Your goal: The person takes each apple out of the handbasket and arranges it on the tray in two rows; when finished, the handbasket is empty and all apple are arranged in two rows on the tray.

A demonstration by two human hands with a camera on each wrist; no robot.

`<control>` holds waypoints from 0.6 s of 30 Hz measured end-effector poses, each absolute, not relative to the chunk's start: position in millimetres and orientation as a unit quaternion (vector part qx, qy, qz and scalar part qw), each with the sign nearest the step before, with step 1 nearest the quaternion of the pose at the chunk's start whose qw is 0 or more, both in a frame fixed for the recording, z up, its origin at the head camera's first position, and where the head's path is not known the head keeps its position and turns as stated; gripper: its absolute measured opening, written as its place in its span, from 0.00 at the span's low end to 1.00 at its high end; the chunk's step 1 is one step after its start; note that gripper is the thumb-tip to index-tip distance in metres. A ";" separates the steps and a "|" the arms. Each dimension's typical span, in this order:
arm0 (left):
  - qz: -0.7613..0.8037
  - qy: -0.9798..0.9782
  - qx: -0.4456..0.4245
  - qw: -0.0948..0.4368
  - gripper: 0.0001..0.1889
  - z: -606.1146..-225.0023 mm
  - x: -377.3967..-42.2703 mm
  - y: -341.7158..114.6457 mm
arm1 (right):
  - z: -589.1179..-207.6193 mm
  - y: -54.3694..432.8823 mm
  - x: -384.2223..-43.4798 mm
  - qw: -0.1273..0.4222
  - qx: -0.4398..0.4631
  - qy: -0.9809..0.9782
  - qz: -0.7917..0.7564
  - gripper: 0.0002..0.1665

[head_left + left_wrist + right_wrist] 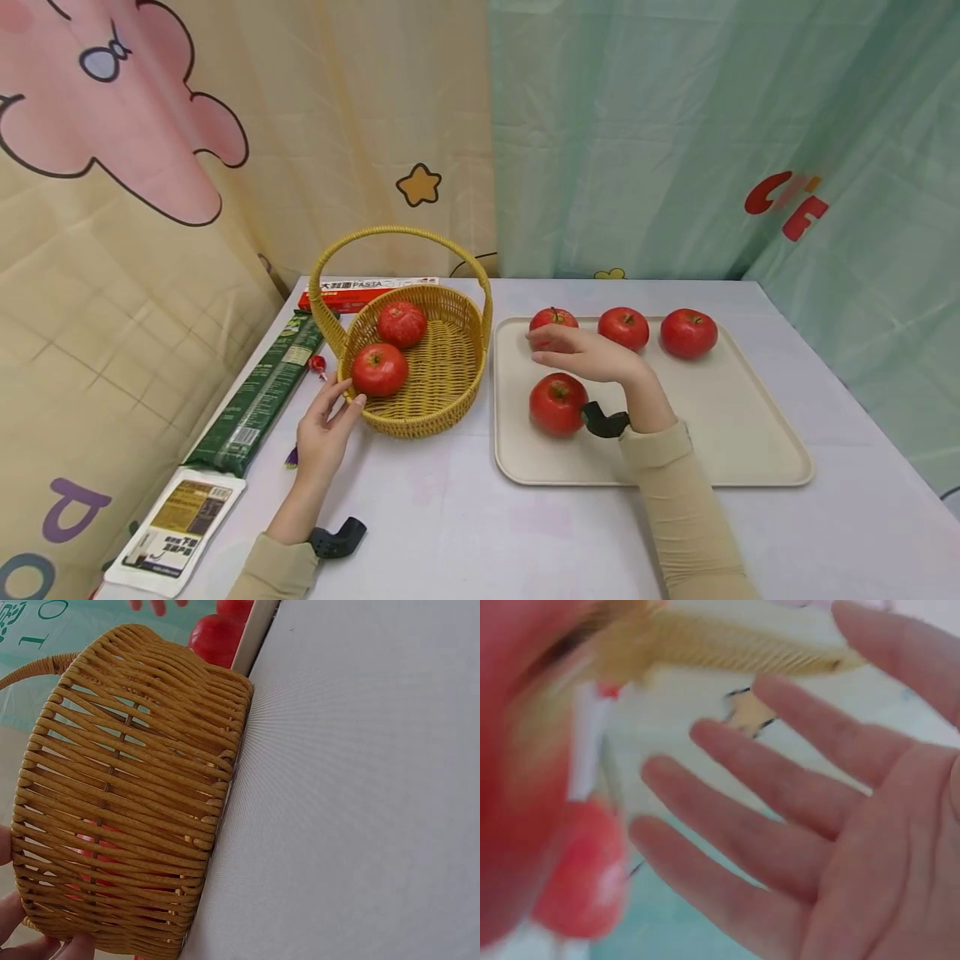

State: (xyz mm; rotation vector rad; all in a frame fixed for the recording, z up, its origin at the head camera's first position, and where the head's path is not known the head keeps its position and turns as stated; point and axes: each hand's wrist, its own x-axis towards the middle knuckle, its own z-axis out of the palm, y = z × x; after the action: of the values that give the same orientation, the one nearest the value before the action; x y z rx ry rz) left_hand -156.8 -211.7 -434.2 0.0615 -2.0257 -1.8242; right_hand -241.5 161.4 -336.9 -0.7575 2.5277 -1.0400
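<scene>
A yellow wicker basket [423, 423] with a tall arched handle stands left of centre, holding two red apples, one at the back [402, 323] and one in front [380, 369]. My left hand [322, 433] holds the basket's near-left rim; its fingertips appear at the rim in the left wrist view. Over the beige tray [720, 433], my right hand [592, 358] hovers with fingers extended and nothing in it. Below that hand is a red apple [557, 404]. Another apple [553, 317] behind it is partly covered by the fingers.
Two more apples, one [623, 327] beside the other [688, 333], lie along the tray's back. Left of the basket are a green pasta packet [262, 392], a red-wrapped lollipop [318, 364] and a white pouch [176, 529]. Behind it lies a red pasta box [360, 293]. Curtains hang behind the table.
</scene>
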 end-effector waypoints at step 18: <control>-0.653 -0.729 0.024 0.205 0.20 -434.2 -156.6 -211.2 | -329.5 31.0 -240.5 0.051 -0.269 0.816 -0.509 0.28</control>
State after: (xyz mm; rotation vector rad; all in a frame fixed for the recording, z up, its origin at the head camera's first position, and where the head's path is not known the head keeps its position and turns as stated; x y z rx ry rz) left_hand -156.6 -211.2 -434.2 0.0680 -2.0314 -1.8190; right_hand -240.5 31.0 -329.5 -0.8197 2.4829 -1.5501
